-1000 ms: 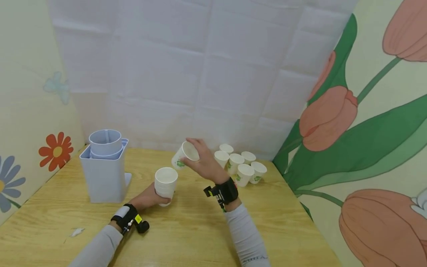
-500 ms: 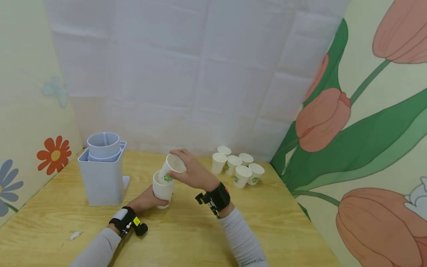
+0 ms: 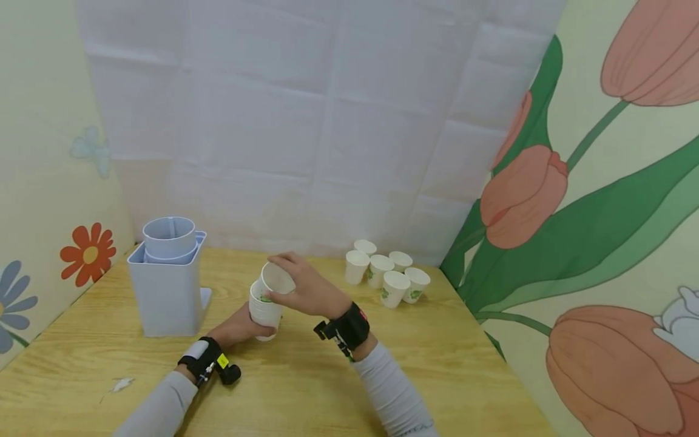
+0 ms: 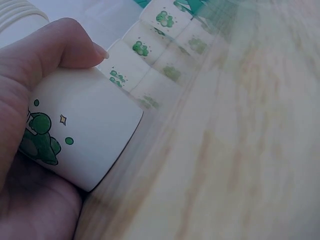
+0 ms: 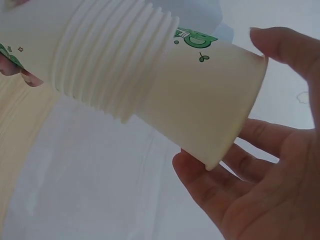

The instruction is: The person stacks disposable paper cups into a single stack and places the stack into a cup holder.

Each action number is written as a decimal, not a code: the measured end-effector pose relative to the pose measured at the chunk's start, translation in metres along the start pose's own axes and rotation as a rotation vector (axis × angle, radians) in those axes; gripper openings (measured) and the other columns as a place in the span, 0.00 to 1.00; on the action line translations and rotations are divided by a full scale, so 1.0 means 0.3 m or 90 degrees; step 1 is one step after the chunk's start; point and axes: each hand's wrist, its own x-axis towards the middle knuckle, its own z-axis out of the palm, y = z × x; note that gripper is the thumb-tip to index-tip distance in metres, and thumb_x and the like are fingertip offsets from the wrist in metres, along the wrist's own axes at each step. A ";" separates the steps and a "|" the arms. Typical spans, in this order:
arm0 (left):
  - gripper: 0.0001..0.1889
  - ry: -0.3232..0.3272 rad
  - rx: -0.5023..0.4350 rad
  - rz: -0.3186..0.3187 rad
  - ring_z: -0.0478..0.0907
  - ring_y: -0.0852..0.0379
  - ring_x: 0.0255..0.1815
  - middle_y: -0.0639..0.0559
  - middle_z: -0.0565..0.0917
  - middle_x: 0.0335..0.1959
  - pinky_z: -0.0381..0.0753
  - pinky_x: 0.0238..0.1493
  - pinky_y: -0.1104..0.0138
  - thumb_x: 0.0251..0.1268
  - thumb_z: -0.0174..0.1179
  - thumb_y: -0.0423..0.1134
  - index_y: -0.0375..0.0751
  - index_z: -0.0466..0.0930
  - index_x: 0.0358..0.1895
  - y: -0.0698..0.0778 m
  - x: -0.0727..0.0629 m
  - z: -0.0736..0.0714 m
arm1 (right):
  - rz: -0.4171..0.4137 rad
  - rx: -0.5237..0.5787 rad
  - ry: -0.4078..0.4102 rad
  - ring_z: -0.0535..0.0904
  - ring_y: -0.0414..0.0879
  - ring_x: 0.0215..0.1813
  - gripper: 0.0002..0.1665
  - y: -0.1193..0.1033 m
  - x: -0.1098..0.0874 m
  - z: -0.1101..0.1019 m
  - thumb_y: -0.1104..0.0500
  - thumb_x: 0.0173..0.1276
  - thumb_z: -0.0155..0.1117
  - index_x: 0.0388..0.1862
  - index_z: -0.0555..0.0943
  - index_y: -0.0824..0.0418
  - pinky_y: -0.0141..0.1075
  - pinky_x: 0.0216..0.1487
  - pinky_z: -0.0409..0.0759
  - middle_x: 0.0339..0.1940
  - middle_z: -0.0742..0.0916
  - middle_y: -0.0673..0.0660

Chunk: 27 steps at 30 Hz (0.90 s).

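In the head view my left hand (image 3: pixel 240 326) grips a nested stack of white paper cups (image 3: pixel 265 314) low on its side. The left wrist view has the thumb curled over the bottom cup, which bears a green cartoon print (image 4: pixel 45 137). My right hand (image 3: pixel 313 287) holds a single paper cup (image 3: pixel 277 278) by its rim. Its lower part sits inside the top of the stack, tilted. The right wrist view shows the stacked rims (image 5: pixel 112 60) around that cup (image 5: pixel 205 100), with thumb and fingers near its rim.
Several upright paper cups (image 3: pixel 394 288) stand grouped at the back right of the wooden table (image 3: pixel 306 388). A light blue square bin (image 3: pixel 166 297) with round containers (image 3: pixel 170 237) inside stands at the left. A white sheet (image 3: pixel 262 121) hangs behind.
My right hand has moved left and down, bringing its cup from beside the stack into the stack's mouth. The left hand has kept its grip on the stack. The head view has shifted slightly.
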 end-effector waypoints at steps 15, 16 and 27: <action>0.38 0.002 0.020 0.003 0.74 0.50 0.55 0.39 0.76 0.58 0.71 0.59 0.58 0.56 0.72 0.36 0.30 0.61 0.67 -0.022 0.008 -0.002 | -0.030 -0.066 -0.009 0.65 0.55 0.72 0.33 -0.009 0.016 0.054 0.49 0.80 0.55 0.78 0.65 0.61 0.48 0.70 0.69 0.71 0.72 0.61; 0.38 0.003 0.019 0.003 0.74 0.50 0.55 0.38 0.76 0.58 0.70 0.59 0.57 0.56 0.72 0.35 0.30 0.61 0.67 -0.021 0.009 -0.002 | -0.028 -0.067 -0.012 0.65 0.55 0.72 0.33 -0.010 0.018 0.056 0.49 0.80 0.54 0.78 0.65 0.61 0.48 0.71 0.68 0.72 0.72 0.61; 0.40 0.002 0.018 -0.001 0.73 0.51 0.54 0.38 0.75 0.58 0.70 0.59 0.57 0.57 0.71 0.35 0.29 0.59 0.69 0.007 -0.001 -0.001 | -0.026 -0.085 -0.036 0.65 0.55 0.74 0.31 -0.004 0.030 0.084 0.49 0.81 0.52 0.76 0.67 0.62 0.48 0.73 0.65 0.74 0.74 0.59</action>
